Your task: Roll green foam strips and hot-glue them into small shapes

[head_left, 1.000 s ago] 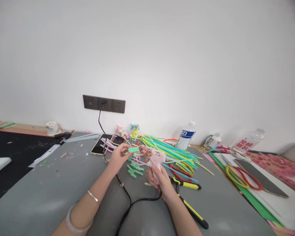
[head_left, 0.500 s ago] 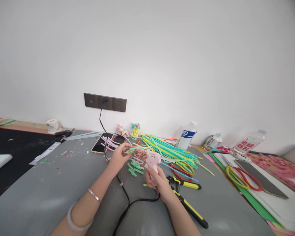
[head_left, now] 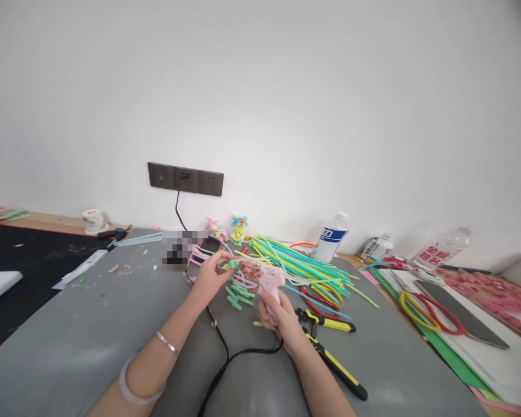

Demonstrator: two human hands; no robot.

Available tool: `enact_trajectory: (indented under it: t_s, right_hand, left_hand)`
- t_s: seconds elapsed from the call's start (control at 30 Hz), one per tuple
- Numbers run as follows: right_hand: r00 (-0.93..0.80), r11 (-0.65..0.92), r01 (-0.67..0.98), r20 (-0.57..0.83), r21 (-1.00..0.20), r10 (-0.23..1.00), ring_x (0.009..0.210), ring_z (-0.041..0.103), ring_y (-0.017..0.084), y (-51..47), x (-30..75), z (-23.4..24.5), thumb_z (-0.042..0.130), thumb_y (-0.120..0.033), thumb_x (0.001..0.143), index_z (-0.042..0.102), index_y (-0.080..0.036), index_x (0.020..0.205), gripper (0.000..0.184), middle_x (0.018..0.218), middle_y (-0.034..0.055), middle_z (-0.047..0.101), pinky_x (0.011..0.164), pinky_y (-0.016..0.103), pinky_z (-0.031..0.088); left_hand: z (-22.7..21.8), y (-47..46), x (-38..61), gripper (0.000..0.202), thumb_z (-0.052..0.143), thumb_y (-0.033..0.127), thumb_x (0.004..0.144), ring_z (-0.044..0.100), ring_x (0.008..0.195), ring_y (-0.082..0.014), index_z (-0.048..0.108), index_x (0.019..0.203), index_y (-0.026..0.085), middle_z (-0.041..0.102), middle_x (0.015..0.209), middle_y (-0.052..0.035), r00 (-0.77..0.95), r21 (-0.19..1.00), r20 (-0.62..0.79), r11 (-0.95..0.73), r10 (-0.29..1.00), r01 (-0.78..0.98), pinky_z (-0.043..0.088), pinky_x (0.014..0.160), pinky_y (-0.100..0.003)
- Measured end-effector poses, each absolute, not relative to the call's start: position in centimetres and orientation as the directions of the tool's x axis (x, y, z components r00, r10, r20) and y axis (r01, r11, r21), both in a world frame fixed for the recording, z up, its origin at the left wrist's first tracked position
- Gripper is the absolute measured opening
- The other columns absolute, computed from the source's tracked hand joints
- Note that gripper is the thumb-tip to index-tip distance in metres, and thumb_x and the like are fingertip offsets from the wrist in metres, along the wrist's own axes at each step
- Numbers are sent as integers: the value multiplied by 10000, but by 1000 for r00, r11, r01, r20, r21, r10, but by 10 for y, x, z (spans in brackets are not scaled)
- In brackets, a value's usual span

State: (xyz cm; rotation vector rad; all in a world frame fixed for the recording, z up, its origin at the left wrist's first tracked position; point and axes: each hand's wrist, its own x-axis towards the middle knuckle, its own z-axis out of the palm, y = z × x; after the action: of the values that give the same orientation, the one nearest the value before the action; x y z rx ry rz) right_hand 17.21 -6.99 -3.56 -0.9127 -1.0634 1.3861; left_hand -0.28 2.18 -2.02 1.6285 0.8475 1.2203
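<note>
My right hand (head_left: 278,317) is wrapped round the handle of a pink hot glue gun (head_left: 271,279), whose nozzle end points left. Opposite that end, the fingers of my left hand (head_left: 213,273) pinch a small green fuzzy piece (head_left: 231,264), apparently pipe cleaner. The nozzle is at or very close to this piece; I cannot tell whether they touch. Below lie several short green pipe cleaner pieces (head_left: 239,295) on the grey mat (head_left: 125,324). A black cord (head_left: 254,352) runs from the glue gun's handle across the mat.
Long pipe cleaners (head_left: 304,266) lie behind the glue gun. Yellow-black pliers (head_left: 334,362) rest right of my right hand. A bottle (head_left: 330,238) stands near the wall beyond two small figures (head_left: 239,229). Scissors (head_left: 432,313) lie far right; a wall socket (head_left: 186,179) holds a plug.
My left fingers and the green piece have shifted very slightly at the nozzle. The glue gun stays almost in place in my right hand. A pixelated patch now covers the phone.
</note>
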Motion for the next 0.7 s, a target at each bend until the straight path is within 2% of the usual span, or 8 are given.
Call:
enact_trajectory:
  t_s: [0.37, 0.7]
  right_hand:
    - [-44, 30, -292, 45, -956, 998, 364, 166, 39, -70, 173, -33, 650, -557, 806, 562, -164, 914, 417, 428, -115, 340, 365, 200, 123]
    - [-18, 48, -311, 57, -949, 998, 367, 156, 38, -67, 176, -37, 660, -567, 789, 579, -162, 898, 426, 421, -113, 315, 351, 192, 125]
  left_hand:
    - [-22, 23, -5, 206, 674, 313, 772, 660, 1038, -234, 574, 901, 186, 728, 1047, -88, 263, 940, 334, -342, 905, -18, 537, 680, -246]
    - [-27, 28, -5, 255, 701, 351, 751, 673, 995, -230, 563, 884, 183, 733, 1014, -92, 235, 944, 329, -329, 915, -42, 548, 708, -268]
